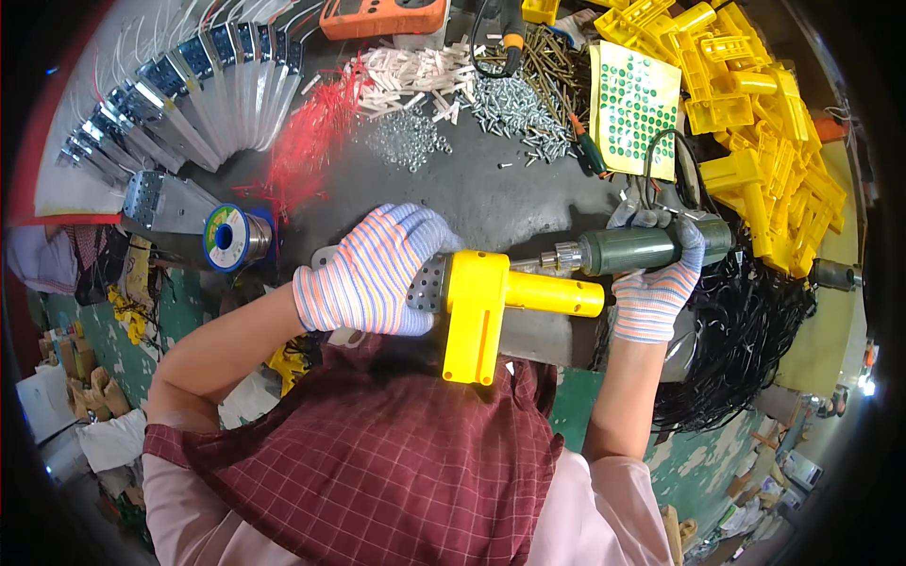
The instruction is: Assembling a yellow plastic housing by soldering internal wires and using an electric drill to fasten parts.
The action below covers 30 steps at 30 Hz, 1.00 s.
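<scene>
My left hand, in a striped knit glove, is closed around a metal piece with a perforated plate. That piece is fitted to a yellow plastic housing, which has a round handle pointing right. Gripped in my gloved right hand is a dark green electric screwdriver, lying level above the yellow handle. Its bit points left and reaches the upper right side of the housing; whether it sits in a screw I cannot tell.
Metal plates with wires fan out at the far left, near a solder spool. Red wires, white sleeves and loose screws lie at the back. Yellow housings pile up at right, above black cables.
</scene>
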Available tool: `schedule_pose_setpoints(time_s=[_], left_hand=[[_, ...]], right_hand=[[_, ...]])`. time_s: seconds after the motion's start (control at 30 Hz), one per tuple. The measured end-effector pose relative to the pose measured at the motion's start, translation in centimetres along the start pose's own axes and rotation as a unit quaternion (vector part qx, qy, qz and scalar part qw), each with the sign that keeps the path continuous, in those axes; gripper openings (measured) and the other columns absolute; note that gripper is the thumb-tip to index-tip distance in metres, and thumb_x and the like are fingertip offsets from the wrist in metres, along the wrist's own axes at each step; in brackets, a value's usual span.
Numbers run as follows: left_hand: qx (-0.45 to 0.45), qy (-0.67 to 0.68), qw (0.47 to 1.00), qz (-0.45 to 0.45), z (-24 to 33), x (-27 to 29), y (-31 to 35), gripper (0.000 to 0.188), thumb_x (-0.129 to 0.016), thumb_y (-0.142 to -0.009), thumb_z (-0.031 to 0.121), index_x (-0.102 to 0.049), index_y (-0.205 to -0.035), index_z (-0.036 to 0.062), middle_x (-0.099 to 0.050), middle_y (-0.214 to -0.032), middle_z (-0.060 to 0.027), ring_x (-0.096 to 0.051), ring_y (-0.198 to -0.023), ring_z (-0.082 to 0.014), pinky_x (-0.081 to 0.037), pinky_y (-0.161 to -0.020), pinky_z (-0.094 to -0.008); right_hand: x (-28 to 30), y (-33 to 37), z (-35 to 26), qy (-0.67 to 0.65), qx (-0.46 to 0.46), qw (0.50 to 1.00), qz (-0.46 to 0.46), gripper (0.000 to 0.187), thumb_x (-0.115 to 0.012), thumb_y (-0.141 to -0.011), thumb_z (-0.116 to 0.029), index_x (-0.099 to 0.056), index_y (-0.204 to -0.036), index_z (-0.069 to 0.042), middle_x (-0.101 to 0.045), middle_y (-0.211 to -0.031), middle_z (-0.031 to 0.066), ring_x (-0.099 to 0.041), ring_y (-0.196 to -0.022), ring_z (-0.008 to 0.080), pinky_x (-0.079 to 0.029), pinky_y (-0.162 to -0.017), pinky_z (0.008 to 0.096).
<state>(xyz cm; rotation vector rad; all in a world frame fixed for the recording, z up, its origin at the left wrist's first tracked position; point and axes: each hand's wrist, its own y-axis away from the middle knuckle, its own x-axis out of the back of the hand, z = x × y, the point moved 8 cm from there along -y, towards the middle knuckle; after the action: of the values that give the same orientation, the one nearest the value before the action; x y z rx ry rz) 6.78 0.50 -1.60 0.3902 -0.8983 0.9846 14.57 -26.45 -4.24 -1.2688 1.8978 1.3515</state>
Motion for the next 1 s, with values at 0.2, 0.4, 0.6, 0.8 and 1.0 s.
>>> schedule_pose_setpoints(time_s=[0.2, 0.4, 0.6, 0.8, 1.0], left_hand=[[-0.07, 0.094, 0.991, 0.068, 1.5, 2.3, -0.1, 0.059, -0.08, -0.068, 0.037, -0.061, -0.116, 0.0068, -0.061, -0.109, -0.0146, -0.057, -0.101, -0.0351, -0.044, -0.091, -0.0468], [0.043, -0.208, 0.962, 0.171, -1.3, 4.5, -3.5, 0.019, -0.068, -0.084, 0.022, -0.069, -0.1, 0.0116, -0.065, -0.094, -0.0089, -0.06, -0.092, -0.0288, -0.046, -0.082, -0.0433], [0.003, -0.402, 0.912, 0.077, -3.1, 3.0, -6.8, 0.019, -0.063, -0.083, 0.02, -0.069, -0.1, 0.0135, -0.066, -0.096, -0.0071, -0.063, -0.093, -0.0257, -0.049, -0.081, -0.0417], [-0.023, -0.479, 0.877, -0.029, -2.8, 2.2, -8.8, 0.017, -0.057, -0.083, 0.02, -0.067, -0.094, 0.0128, -0.065, -0.092, -0.0076, -0.065, -0.092, -0.0247, -0.05, -0.08, -0.0408], [0.004, -0.461, 0.887, 0.044, -3.6, 2.6, -8.0, 0.016, -0.057, -0.083, 0.02, -0.066, -0.093, 0.0125, -0.065, -0.09, -0.0071, -0.065, -0.09, -0.0248, -0.05, -0.08, -0.0406]], right_hand=[[-0.2, 3.6, -1.5, 0.036, 0.038, 0.998, -0.027, 0.035, -0.074, -0.084, -0.021, -0.065, -0.113, -0.004, -0.071, -0.09, 0.0078, -0.067, -0.088, 0.0275, -0.048, -0.099, 0.0564], [0.5, 3.6, -2.0, 0.041, 0.064, 0.996, -0.053, 0.05, -0.074, -0.084, -0.023, -0.059, -0.127, -0.003, -0.07, -0.093, 0.0079, -0.066, -0.091, 0.0275, -0.047, -0.102, 0.0524], [-0.1, 3.8, -1.5, 0.018, 0.058, 0.996, -0.058, 0.039, -0.073, -0.085, -0.021, -0.062, -0.118, -0.002, -0.069, -0.09, 0.0086, -0.066, -0.091, 0.0273, -0.049, -0.099, 0.0505], [0.4, 3.9, -1.7, 0.007, 0.084, 0.996, 0.007, 0.021, -0.076, -0.081, -0.022, -0.066, -0.096, -0.01, -0.07, -0.088, 0.0068, -0.067, -0.085, 0.0276, -0.053, -0.093, 0.0514], [0.8, 4.1, -1.8, 0.037, 0.099, 0.994, 0.033, 0.026, -0.079, -0.079, -0.025, -0.066, -0.097, -0.013, -0.07, -0.09, 0.0037, -0.067, -0.086, 0.023, -0.054, -0.089, 0.0492]])
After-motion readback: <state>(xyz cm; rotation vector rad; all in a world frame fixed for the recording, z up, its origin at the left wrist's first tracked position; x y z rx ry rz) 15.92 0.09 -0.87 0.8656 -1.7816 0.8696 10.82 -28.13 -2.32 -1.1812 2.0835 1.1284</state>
